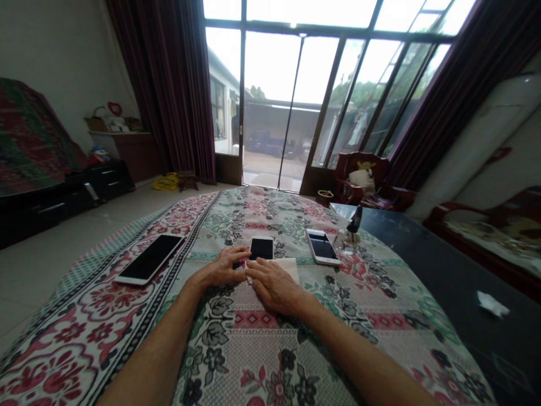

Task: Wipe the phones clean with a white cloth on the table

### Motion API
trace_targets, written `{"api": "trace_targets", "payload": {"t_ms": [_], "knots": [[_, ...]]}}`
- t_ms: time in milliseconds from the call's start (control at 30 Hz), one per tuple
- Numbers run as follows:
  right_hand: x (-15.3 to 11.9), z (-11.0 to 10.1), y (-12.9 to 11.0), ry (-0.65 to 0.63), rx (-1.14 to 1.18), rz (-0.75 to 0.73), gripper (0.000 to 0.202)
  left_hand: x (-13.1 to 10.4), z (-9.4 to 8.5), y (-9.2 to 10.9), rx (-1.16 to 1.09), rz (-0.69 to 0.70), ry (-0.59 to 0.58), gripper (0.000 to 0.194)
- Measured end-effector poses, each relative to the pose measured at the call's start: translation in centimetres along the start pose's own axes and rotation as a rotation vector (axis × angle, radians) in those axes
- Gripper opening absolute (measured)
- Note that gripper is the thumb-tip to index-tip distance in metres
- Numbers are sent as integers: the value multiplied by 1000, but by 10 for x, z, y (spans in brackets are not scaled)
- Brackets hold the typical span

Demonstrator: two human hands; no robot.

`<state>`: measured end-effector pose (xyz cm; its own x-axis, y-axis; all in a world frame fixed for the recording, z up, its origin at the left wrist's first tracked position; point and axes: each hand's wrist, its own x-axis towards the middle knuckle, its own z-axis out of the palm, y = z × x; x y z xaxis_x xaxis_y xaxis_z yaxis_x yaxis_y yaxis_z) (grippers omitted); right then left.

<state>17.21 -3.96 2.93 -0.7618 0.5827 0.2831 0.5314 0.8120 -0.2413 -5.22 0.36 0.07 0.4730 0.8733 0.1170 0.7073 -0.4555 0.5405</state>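
A white-framed phone (262, 248) with a dark screen lies in the middle of the table, its near end covered by my hands. My left hand (226, 267) rests at the phone's left side, fingers stretched out and tips close to its edge. Palm down, my right hand (274, 286) lies over the near end with its fingers extended. Beneath it a pale sheet, paper or cloth (289, 267), sticks out to the right. The fingertips of both hands nearly meet. Whether the right fingers pinch the sheet is hidden.
A larger white phone (150, 259) lies to the left, another white phone (322, 247) to the right. Beyond that stands a dark, pointed object on a clear base (354, 225). A flowered cloth (270, 361) covers the round table. A crumpled white tissue (492, 303) lies on the dark surface at right.
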Motion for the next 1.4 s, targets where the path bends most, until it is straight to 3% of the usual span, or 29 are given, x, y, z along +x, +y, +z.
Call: {"api": "trace_targets", "payload": {"t_ms": [567, 1033, 1400], "knots": [[34, 11, 23, 47, -49, 116, 36, 1, -3, 8, -15, -32, -14, 75], [6, 8, -6, 38, -71, 39, 32, -2, -5, 7, -5, -20, -35, 68], [-2, 11, -6, 94, -37, 55, 34, -2, -8, 8, -3, -30, -89, 68]]}}
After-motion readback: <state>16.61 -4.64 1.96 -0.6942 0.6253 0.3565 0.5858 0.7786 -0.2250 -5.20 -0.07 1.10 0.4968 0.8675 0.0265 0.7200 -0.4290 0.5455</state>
